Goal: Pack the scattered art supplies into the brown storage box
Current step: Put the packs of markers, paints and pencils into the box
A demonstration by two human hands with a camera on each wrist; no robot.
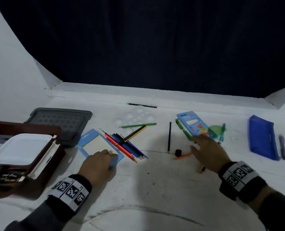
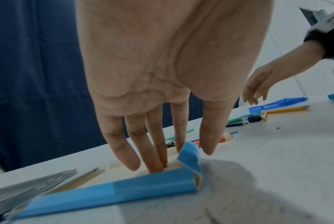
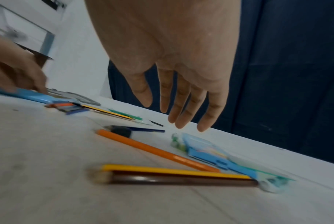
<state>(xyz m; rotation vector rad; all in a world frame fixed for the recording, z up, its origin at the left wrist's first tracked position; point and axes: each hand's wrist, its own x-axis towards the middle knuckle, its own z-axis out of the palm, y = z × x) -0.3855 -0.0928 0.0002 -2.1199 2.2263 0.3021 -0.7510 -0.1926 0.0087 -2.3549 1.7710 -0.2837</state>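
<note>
The brown storage box [image 1: 43, 179] stands at the left with a white lidded tub [image 1: 22, 147] inside. My left hand [image 1: 108, 155] rests straight fingertips [image 2: 154, 168] inside an opened, flat blue pencil carton [image 2: 124, 191]; a flap stands between forefinger and thumb. Loose coloured pencils [image 1: 126, 145] lie across that carton's right side. My right hand [image 1: 200, 144] hovers with spread, straight fingers [image 3: 181, 119] and holds nothing, just short of a blue pencil pack [image 1: 193, 124]. An orange pencil [image 3: 152, 150] and a black sharpener [image 1: 178, 152] lie left of it. A yellow pencil [image 3: 177, 171] and a brown one lie under the wrist.
A grey lid [image 1: 61, 122] lies behind the box. A clear palette [image 1: 135, 117], a green pencil [image 1: 138, 125] and two dark pencils sit mid-table. A green pen [image 1: 183, 130], protractor and teal pen flank the pack. A blue pencil case [image 1: 263, 139] and purple pen lie far right.
</note>
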